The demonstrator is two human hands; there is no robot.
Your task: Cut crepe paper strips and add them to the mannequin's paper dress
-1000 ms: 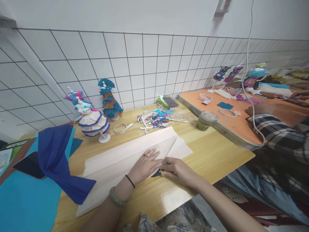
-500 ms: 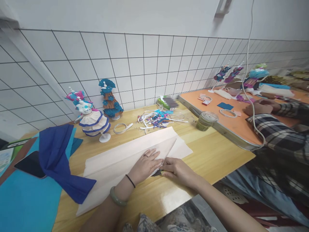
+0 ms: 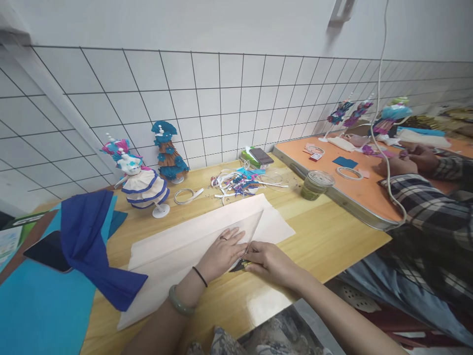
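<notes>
A large sheet of pale, off-white paper (image 3: 177, 236) lies slantwise on the wooden table, with a fold line running up to the right. My left hand (image 3: 225, 251) rests flat on it, fingers stretched out and pressing the sheet down. Right beside its fingertips, my right hand (image 3: 269, 261) is closed, its fingers pinching the paper's edge near the fold. Under these fingers lies a small dark object with yellow parts (image 3: 238, 265); my hands partly hide it, and I cannot make out its kind.
Blue folded paper (image 3: 88, 246) and a phone (image 3: 48, 251) lie at left. Two paper-dressed figurines (image 3: 146, 187) stand behind, beside paper scraps (image 3: 240, 182). A lidded cup (image 3: 316, 185) stands at right. On the adjoining orange table (image 3: 369, 197) are a person's hands (image 3: 406, 160).
My right hand has shifted very slightly left at the fold, and the fold edge sits a little differently. My left hand stays put. The other person's hands at right have moved.
</notes>
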